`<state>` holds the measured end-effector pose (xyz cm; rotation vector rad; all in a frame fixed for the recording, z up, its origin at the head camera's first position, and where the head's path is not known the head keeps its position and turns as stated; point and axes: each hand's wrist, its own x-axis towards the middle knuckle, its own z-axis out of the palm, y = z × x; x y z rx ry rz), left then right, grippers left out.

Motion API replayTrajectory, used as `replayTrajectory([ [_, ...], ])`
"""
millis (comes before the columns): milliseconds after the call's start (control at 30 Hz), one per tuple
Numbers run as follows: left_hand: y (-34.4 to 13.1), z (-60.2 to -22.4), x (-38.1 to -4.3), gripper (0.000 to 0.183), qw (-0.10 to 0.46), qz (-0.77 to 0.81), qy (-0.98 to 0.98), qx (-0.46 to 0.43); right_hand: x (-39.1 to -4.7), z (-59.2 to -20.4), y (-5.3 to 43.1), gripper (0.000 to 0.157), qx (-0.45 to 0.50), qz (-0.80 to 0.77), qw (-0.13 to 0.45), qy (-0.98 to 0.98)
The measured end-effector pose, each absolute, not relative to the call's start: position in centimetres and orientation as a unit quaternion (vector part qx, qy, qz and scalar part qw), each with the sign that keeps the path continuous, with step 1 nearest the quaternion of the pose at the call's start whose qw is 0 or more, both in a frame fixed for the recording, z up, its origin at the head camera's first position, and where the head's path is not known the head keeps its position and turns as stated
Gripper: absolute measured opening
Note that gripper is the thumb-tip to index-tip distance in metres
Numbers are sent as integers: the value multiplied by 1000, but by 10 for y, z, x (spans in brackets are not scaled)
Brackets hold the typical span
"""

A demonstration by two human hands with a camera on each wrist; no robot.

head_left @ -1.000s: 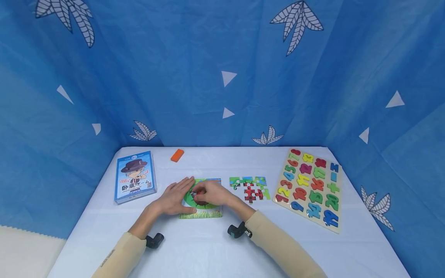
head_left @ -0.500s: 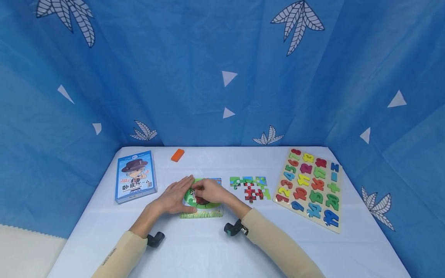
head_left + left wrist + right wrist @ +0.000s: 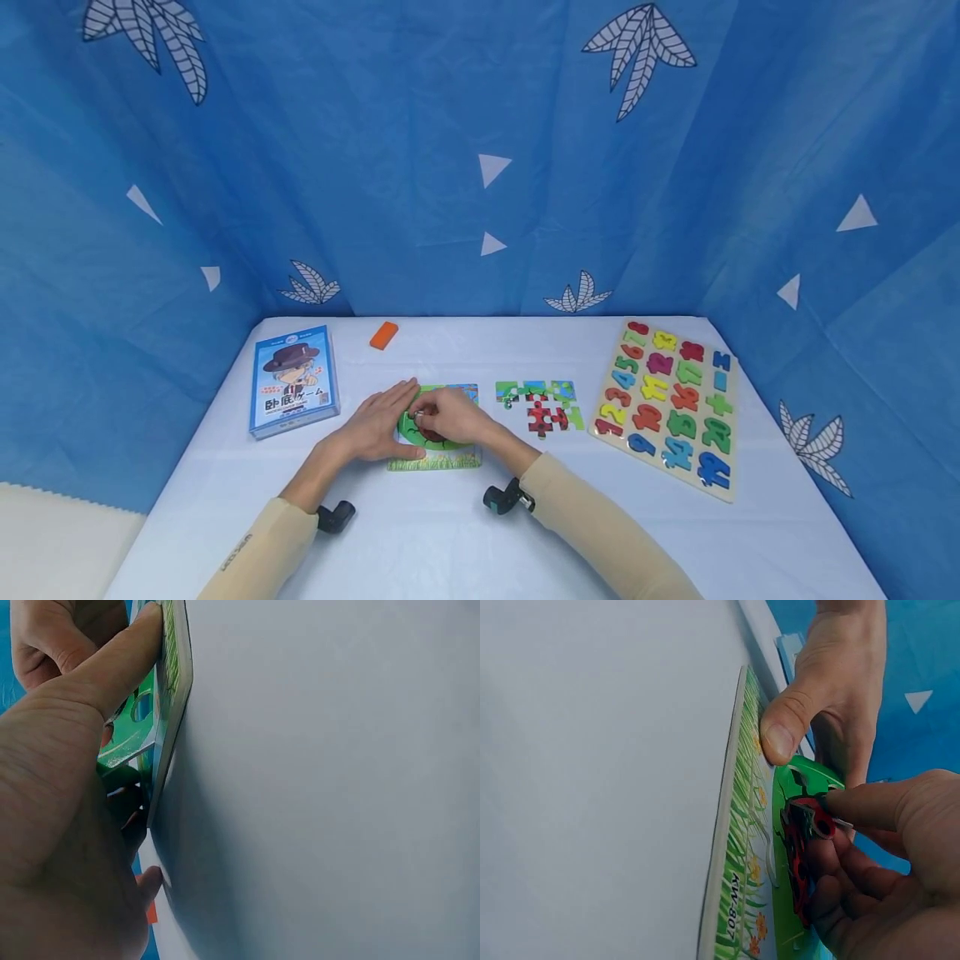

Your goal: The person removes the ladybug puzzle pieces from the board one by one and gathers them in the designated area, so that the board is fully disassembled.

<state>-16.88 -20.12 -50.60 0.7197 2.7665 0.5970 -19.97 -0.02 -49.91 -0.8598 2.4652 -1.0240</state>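
Note:
A jigsaw puzzle board [image 3: 442,462] with a ladybug picture and a grassy lower strip lies in front of me. My left hand [image 3: 378,427] rests over its left side, fingers straight, with the thumb pressing the lower part in both wrist views. Over the middle of the board, my right hand [image 3: 452,415] pinches a red and black puzzle piece [image 3: 823,823] between thumb and fingers. A green puzzle piece [image 3: 816,774] stands tilted up from the board beside the left thumb. The right fingers cover part of the ladybug picture.
Several loose puzzle pieces [image 3: 540,418], some red, some green and blue, lie right of the board. Farther right is a wooden number board [image 3: 592,417]. A blue card-game box [image 3: 292,383] sits at the left, and an orange block [image 3: 384,335] at the back.
My right hand has shifted slightly to the left over the board, its fingers at the red part of the picture. The left hand stays nearly where it was.

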Motion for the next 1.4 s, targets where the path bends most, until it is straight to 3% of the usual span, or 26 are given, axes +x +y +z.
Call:
replayTrajectory([
  [633,-202,-510,-170,121,101,224,942,228,-196,-487,13,10,-319,-404,158,843],
  [1400,-202,-512,-170,117,105,209,944,232,-221,-477,95,13,-283,-366,147,875],
])
